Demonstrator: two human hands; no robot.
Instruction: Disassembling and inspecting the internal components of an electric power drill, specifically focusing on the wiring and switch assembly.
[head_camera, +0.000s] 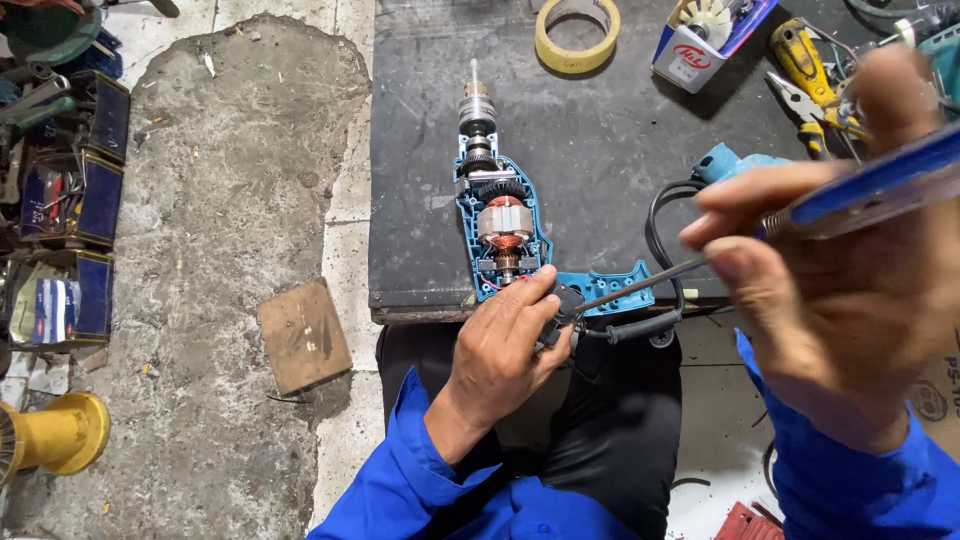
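An opened electric drill (503, 225) lies on a dark work board (590, 150), its chuck pointing away from the person and its blue handle end turned toward the board's near edge. The housing half is off, so the copper-wound armature and gears show inside the blue shell.

The left hand (505, 345) rests at the near edge of the board, right at the drill's handle, with its fingers closed around the black switch block (562, 305) where the black power cord (660, 250) comes in. The right hand (830, 270) is raised close to the camera, to the right of the drill and above it, and grips a screwdriver (800, 215) with a clear blue handle between thumb and fingers. The tool's thin shaft slants down and left, and its tip reaches the switch block beside the left fingers.

Farther back on the board sit a roll of yellow tape (577, 32), a small open cardboard box (700, 45) and yellow-handled pliers (810, 85). A small wooden board (303, 335) lies on the concrete floor to the left.
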